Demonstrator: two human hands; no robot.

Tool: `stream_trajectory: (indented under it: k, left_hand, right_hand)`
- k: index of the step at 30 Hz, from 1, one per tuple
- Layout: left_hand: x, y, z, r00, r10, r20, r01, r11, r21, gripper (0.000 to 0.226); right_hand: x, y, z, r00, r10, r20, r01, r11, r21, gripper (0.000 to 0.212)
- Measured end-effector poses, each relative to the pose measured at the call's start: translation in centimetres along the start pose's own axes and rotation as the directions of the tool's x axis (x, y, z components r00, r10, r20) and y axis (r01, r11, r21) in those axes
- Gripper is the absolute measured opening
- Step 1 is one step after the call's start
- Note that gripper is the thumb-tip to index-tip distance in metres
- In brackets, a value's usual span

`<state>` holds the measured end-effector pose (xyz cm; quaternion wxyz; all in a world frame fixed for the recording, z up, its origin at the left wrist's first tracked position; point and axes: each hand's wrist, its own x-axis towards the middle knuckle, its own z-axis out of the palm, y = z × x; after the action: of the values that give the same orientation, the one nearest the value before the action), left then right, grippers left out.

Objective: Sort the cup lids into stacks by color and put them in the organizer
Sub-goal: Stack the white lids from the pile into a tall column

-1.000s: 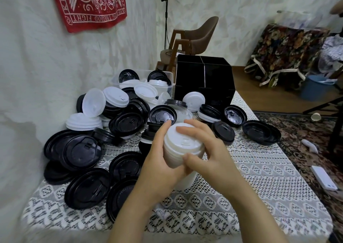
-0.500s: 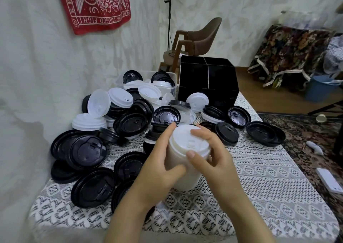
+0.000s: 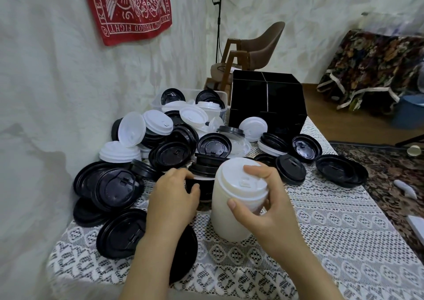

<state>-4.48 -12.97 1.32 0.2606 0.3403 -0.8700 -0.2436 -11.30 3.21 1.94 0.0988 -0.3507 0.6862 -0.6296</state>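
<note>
Leaving the white stack (image 3: 238,208), the left hand (image 3: 174,199) is now reaching left and curling its fingers round a black stack (image 3: 206,171) just beside it. The right hand (image 3: 268,201) is gripping the white stack alone, thumb on the side and fingers over the top lid. That stack is standing upright on the lace-covered bench (image 3: 332,242), near the front.

Held one-handed, the tall stack is risking a tilt and a spill. The left forearm is crossing loose lids (image 3: 121,233) and may be nudging them toward the edge.

Farther back, the organizer (image 3: 266,102) is waiting; whether it is holding anything I cannot tell. Embossed lettering on the lids is too small to read. The red banner (image 3: 128,8) on the wall is showing, upside down, "KEEP" and "THE GOOD FIGHT".
</note>
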Motion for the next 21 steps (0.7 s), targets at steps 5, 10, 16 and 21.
stream_trajectory:
  k: [5, 10, 16, 21]
  left_hand:
    - [0.8, 0.5, 0.5, 1.0, 0.017, -0.014, -0.016, 0.999, 0.041, 0.021]
    - [1.6, 0.8, 1.3, 0.984, 0.076, -0.158, -0.067, 0.996, 0.064, 0.005]
    - [1.7, 0.5, 1.3, 0.921, 0.14, -0.365, -0.141, 0.99, 0.024, 0.018]
    - [1.6, 0.5, 0.5, 0.848, 0.116, -0.517, -0.166, 0.985, -0.051, 0.02]
  right_hand:
    - [0.0, 0.0, -0.1, 1.0, -0.001, 0.008, 0.001, 1.0, 0.004, 0.051]
    - [0.0, 0.0, 0.0, 1.0, -0.006, 0.01, 0.006, 1.0, 0.01, 0.051]
    - [-0.1, 0.1, -0.1, 1.0, -0.003, 0.015, 0.003, 1.0, 0.003, 0.051]
    - [0.0, 0.0, -0.1, 1.0, 0.002, 0.022, -0.002, 1.0, 0.005, 0.051]
